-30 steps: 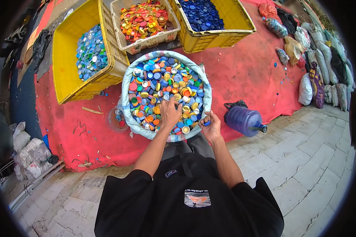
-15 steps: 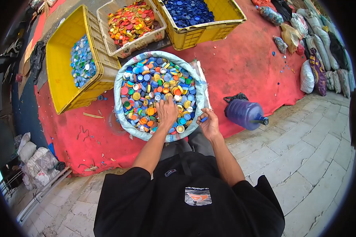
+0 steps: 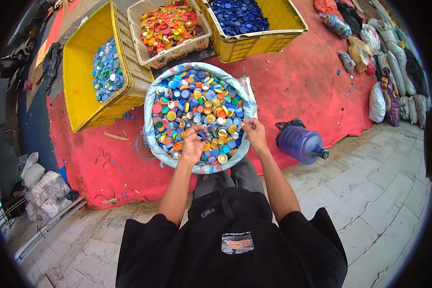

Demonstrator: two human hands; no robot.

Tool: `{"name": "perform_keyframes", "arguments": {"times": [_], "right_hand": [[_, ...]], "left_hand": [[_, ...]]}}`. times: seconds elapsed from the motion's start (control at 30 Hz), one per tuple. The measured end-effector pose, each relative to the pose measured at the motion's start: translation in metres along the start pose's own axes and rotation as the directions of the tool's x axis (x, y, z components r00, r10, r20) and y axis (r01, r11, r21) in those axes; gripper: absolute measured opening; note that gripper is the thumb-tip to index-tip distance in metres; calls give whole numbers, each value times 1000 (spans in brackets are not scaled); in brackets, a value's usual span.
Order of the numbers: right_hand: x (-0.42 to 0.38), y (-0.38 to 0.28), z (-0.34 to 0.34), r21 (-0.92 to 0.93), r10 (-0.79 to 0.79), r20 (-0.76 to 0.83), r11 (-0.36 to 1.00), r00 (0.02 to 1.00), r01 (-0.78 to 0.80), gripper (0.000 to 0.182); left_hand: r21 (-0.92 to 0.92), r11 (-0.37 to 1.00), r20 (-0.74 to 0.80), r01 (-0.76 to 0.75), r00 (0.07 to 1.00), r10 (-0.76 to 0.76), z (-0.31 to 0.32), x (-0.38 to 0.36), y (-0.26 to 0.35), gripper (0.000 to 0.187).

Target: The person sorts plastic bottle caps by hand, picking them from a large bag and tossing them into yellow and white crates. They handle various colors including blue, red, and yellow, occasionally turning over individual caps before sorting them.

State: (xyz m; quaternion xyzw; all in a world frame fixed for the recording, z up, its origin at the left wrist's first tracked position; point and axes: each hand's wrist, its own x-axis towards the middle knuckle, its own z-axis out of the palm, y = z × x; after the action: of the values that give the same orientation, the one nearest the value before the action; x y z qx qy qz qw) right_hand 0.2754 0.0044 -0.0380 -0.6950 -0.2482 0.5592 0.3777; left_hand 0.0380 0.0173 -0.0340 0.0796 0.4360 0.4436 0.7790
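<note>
A round woven sack with a rolled light-blue rim stands in front of me, full of mixed plastic bottle caps. My left hand is above the near part of the pile, turned partly palm up, its curled fingers closed on a dark blue bottle cap. At the sack's right rim is my right hand, its thumb and fingers pinched together. Whatever it may hold is hidden.
Behind the sack stand a tilted yellow crate of light-blue caps, a white basket of orange and yellow caps, and a yellow crate of dark blue caps. A large water bottle lies right. Filled sacks line the far right.
My left hand has lifted from the pile toward me and turned over, now with a dark blue cap. My right hand has moved slightly up along the rim; its blue cap no longer shows.
</note>
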Motion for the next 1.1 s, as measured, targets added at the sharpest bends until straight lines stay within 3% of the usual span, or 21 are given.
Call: {"name": "perform_keyframes", "arguments": {"times": [0.07,0.13,0.17,0.27,0.43,0.57,0.67,0.77,0.8,0.87,0.9,0.93,1.0,1.1], "right_hand": [[18,-17,4,-349,-182,24,920,983,179,21],[45,-17,7,-466,-298,116,826,948,317,26],[57,-16,9,-513,-349,168,768,922,384,28],[79,-21,19,-554,-415,254,678,874,483,30],[90,-29,29,-643,-355,320,599,878,477,37],[97,-27,34,-707,-247,340,569,907,420,36],[103,-17,35,-731,-222,334,553,916,400,35],[90,-25,31,-573,-293,332,693,897,438,31],[88,-24,29,-440,-275,314,806,909,395,29],[81,-22,22,-135,-233,285,950,930,280,26],[59,-44,17,27,-98,302,995,948,94,31],[47,-48,9,308,-95,365,951,926,-24,34],[28,-47,-6,737,-158,470,611,868,-288,39],[1,-37,-21,829,-229,484,429,845,-358,48]], "left_hand": [[-99,995,-2,26,1000,-27,-4,-7,3,22],[-230,971,-4,68,998,-71,-9,-12,5,19],[-210,976,-78,50,995,-67,-7,-16,4,15],[-191,980,-113,59,990,-82,-17,-19,-1,14],[-149,986,-253,78,961,-115,-19,-28,-5,14],[-3,999,-293,38,955,-37,-22,-31,-2,11],[342,939,-326,38,942,80,-29,-27,-9,15],[588,806,-195,-71,954,227,-31,-19,-21,19],[699,709,-133,-97,956,262,-27,-16,-25,19],[867,472,10,-159,953,303,-18,-11,-35,21],[948,290,60,-130,969,238,6,-15,-24,26],[951,211,174,-227,954,243,12,-12,-30,26],[908,51,395,-416,890,227,22,-4,-41,26],[896,-78,443,-437,890,104,39,7,-57,27]]}}
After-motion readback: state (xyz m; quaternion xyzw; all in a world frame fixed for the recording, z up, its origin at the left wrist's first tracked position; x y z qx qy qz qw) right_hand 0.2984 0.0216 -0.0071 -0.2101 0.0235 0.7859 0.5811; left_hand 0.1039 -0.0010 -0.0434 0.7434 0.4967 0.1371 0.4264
